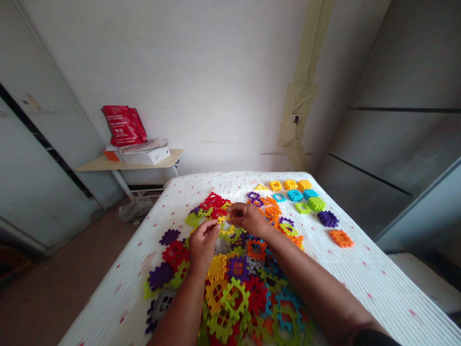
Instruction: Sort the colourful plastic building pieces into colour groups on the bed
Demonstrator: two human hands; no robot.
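My left hand [204, 239] pinches the left end of a yellow interlocking plastic piece [224, 219] between thumb and fingers. On the other side of that piece, my right hand [248, 217] is closed at its right end. Both hands are over a heap of notched building tiles in many colours. Close below them lie a yellow tile [217, 267], a purple window tile [237, 267] and an orange frame tile [256, 248]. Red tiles [216, 202] lie just beyond my hands. The exact shape of the held piece is partly hidden by my fingers.
Sorted stacks stand at the right: yellow tiles [291, 184], blue tiles [295, 195], green tiles [317, 204], purple tiles [327, 219] and orange tiles [341, 238]. A white ribbed cloth [144, 259] covers the table. A side table [97, 164] holds a red bag [124, 126] and a white box [147, 155].
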